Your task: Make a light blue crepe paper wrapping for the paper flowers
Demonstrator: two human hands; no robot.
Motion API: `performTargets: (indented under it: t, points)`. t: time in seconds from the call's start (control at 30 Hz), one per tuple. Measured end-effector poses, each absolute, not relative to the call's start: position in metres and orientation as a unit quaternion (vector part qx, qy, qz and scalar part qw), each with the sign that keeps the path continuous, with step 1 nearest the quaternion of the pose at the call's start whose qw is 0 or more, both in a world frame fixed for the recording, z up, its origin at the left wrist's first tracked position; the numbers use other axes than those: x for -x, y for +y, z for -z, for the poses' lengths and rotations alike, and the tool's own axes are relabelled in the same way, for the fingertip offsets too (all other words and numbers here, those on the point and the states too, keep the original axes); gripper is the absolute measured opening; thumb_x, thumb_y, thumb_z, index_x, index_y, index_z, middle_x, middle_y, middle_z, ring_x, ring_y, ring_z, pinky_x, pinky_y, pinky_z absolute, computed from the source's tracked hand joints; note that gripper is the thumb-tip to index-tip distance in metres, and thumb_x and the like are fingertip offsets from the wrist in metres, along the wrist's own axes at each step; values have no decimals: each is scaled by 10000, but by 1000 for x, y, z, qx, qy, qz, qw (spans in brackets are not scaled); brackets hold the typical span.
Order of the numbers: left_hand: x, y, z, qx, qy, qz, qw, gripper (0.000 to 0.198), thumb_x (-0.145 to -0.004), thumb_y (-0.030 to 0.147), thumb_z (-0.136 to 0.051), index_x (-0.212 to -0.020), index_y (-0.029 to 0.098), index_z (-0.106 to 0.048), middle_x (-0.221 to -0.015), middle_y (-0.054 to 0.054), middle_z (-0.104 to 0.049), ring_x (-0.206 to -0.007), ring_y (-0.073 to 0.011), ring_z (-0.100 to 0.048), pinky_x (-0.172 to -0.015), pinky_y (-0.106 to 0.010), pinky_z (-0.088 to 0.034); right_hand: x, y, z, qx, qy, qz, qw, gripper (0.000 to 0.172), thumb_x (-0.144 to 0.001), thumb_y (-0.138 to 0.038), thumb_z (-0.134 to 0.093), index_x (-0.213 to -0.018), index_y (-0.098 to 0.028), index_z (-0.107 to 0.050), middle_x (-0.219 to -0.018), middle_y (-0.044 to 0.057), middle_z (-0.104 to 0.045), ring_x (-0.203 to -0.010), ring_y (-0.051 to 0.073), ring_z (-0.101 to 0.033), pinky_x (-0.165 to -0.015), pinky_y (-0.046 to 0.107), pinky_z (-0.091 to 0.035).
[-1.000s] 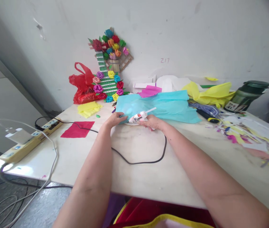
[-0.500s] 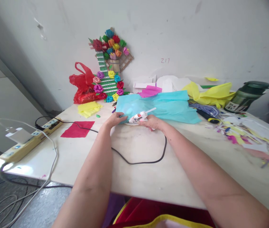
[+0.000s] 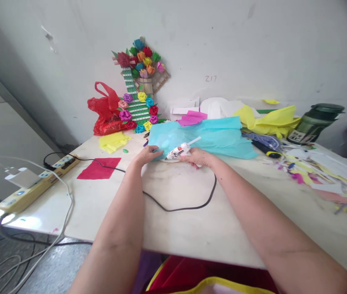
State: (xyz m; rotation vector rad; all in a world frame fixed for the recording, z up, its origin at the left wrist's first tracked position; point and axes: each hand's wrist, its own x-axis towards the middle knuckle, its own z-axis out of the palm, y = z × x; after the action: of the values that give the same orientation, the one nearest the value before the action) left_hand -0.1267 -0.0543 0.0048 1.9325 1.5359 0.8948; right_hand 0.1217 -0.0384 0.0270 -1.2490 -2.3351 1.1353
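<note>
A white hot glue gun (image 3: 177, 151) with a glue stick jutting from its back is held by my right hand (image 3: 200, 157), its nozzle pointing left and down toward my other fingertips. My left hand (image 3: 149, 155) is closed with thumb and fingers together at the lower left edge of a light-blue sheet of crepe paper (image 3: 219, 136). What it pinches there is too small to make out. From the glue gun a black cord (image 3: 173, 210) loops across the white table (image 3: 179, 232).
A red paper square (image 3: 99, 168), yellow paper (image 3: 114, 141) and a power strip (image 3: 38, 183) lie left. Behind stand a red plastic bag (image 3: 104, 110) and a guitar shape with paper flowers (image 3: 136, 108). Paper scraps (image 3: 310, 171), a cutter (image 3: 266, 150) and a green bottle (image 3: 314, 124) are right.
The glue gun has tilted slightly in my right hand, its nozzle still by the left fingertips. Both hands stay nearly in place; the whole view has shifted a little.
</note>
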Motion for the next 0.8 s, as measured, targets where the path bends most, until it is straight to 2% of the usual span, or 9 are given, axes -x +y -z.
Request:
performTargets:
  t: [0.13, 0.37, 0.57, 0.67, 0.8]
  points:
    - [126, -55, -5, -707, 571, -329, 257, 374, -663, 502, -559, -584, 173, -400, -569, 55, -254, -543, -79, -244, -501, -226, -202, -123, -39, -30, 432, -795, -408, 118, 452, -682, -600, -582, -777, -159, -551, -450, -49, -471, -314, 74, -449, -317, 187, -374]
    - [126, -54, -6, -705, 578, -326, 249, 379, -657, 508, -569, -593, 171, -408, -580, 55, -272, -559, -82, -259, -516, -222, -214, -127, -43, -37, 434, -800, -396, 124, 466, -665, -607, -589, -598, -159, -481, -424, -42, -450, -321, 70, -445, -334, 193, -386]
    - [128, -54, -6, -704, 578, -324, 256, 398, -660, 531, -562, -598, 178, -391, -580, 55, -264, -553, -83, -257, -512, -224, -207, -134, -41, -37, 427, -811, -381, 124, 485, -664, -627, -564, -547, -167, -460, -387, -43, -431, -344, 81, -459, -369, 195, -395]
    - [127, -54, -6, -705, 570, -331, 260, 403, -654, 531, -567, -587, 179, -382, -571, 57, -257, -543, -81, -251, -509, -226, -202, -138, -39, -37, 424, -818, -371, 115, 471, -674, -624, -552, -601, -159, -525, -371, -38, -441, -355, 91, -466, -388, 198, -398]
    - [126, -55, -7, -701, 573, -330, 267, 401, -644, 525, -574, -580, 182, -376, -560, 60, -247, -536, -81, -244, -508, -227, -194, -142, -37, -39, 417, -822, -372, 107, 471, -686, -611, -550, -806, -159, -602, -369, -47, -458, -352, 94, -456, -391, 198, -394]
